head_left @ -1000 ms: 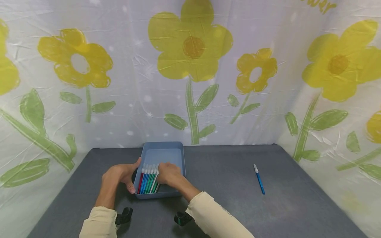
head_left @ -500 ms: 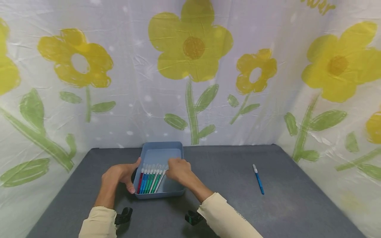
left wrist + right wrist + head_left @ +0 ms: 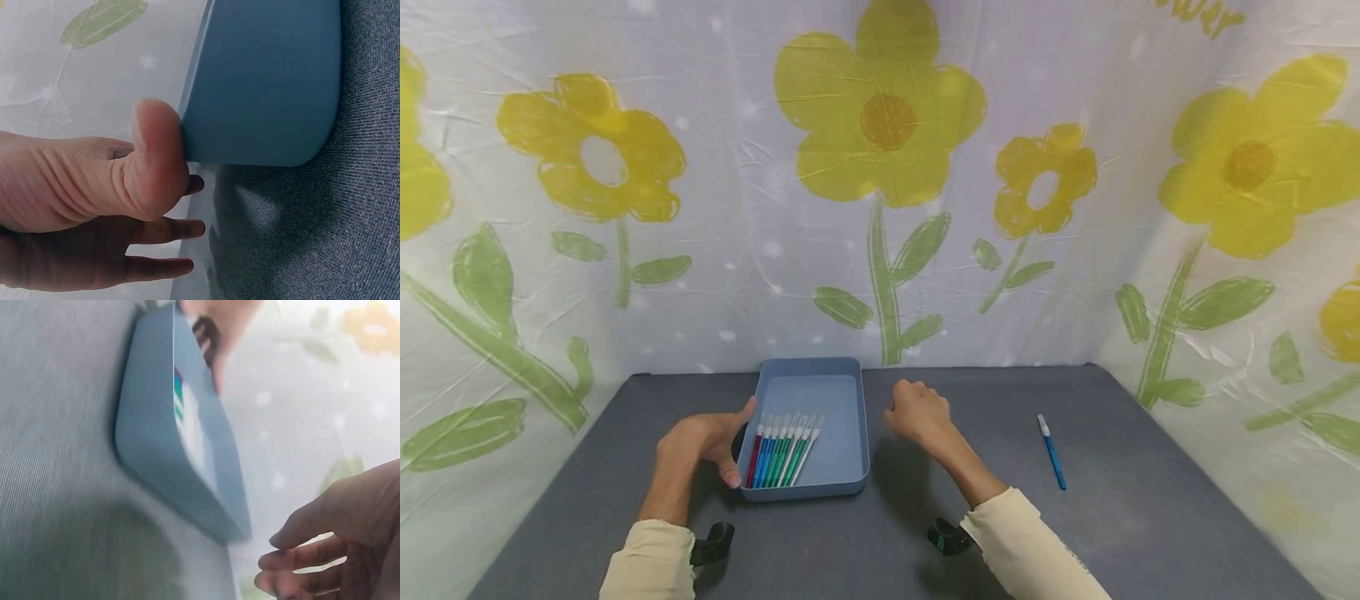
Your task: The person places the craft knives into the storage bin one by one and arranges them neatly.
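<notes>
A blue-grey tray [image 3: 842, 433] sits on the table left of centre. Several felt-tip pens [image 3: 782, 454] with clear caps lie side by side in its near left part: red, blue, green and a silvery one at the right end. My left hand [image 3: 703, 437] rests at the tray's left side, fingers straight. Its thumb [image 3: 159, 159] touches the tray near a corner in the left wrist view. Right of the tray, above the table, my right hand [image 3: 921, 414] holds nothing; its fingers [image 3: 306, 556] are loosely bent in the right wrist view.
A single blue felt-tip pen [image 3: 1052, 454] with a clear cap lies on the dark grey table [image 3: 985, 450] to the right. A white curtain [image 3: 737, 208] with yellow flowers stands behind and along both sides of the table.
My right hand has left the silvery pen at the row's end and moved right, out over the tray's edge. That pen now leans against the row. The left hand stays put.
</notes>
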The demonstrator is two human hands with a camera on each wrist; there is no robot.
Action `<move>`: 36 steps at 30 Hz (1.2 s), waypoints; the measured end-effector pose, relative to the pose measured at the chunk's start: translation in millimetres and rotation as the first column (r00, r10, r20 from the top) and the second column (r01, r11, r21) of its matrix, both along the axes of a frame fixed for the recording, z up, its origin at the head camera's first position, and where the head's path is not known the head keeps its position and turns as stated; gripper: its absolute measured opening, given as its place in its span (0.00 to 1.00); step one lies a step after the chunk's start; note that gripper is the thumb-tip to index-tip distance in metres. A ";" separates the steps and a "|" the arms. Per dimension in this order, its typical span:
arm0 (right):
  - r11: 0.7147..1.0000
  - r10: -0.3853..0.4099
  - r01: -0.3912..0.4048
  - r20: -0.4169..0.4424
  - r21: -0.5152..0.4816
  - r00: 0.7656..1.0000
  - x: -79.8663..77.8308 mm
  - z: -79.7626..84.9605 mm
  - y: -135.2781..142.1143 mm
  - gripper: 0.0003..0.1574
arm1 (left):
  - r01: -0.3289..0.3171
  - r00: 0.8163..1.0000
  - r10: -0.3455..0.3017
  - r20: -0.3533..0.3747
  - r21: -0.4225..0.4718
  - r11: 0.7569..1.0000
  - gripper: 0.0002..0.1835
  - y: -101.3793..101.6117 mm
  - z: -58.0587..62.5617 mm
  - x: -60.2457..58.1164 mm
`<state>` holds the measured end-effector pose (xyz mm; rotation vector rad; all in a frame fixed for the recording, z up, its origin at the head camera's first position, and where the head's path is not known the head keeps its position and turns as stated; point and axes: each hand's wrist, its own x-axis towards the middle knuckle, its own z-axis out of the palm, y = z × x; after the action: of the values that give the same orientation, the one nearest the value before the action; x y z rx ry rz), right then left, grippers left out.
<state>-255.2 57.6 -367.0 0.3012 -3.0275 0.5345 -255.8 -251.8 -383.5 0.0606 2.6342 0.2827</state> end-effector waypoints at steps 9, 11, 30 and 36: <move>0.991 -0.135 0.133 0.068 0.030 0.989 -0.8 -12.3 79.2 0.37 | 0.010 1.000 -0.010 -0.003 0.007 1.000 0.79 1.8 -0.9 0.2; 0.989 -0.145 0.143 0.077 0.029 0.986 0.5 -12.5 97.0 0.36 | 0.012 1.000 -0.012 -0.001 0.006 1.000 0.79 1.4 -0.7 1.0; 0.945 -0.323 0.304 0.192 0.119 0.927 10.2 -14.3 221.5 0.15 | 0.020 1.000 -0.021 0.012 0.027 0.999 0.78 -3.8 2.5 1.0; 0.934 -0.354 0.330 0.241 0.135 0.904 6.0 -25.5 228.2 0.09 | 0.010 1.000 -0.011 0.021 0.038 0.999 0.79 -3.5 2.2 1.5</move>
<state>-249.2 285.9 -392.5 -0.3256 -3.2514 0.4366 -254.3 -255.3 -381.3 0.0833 2.6070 0.3276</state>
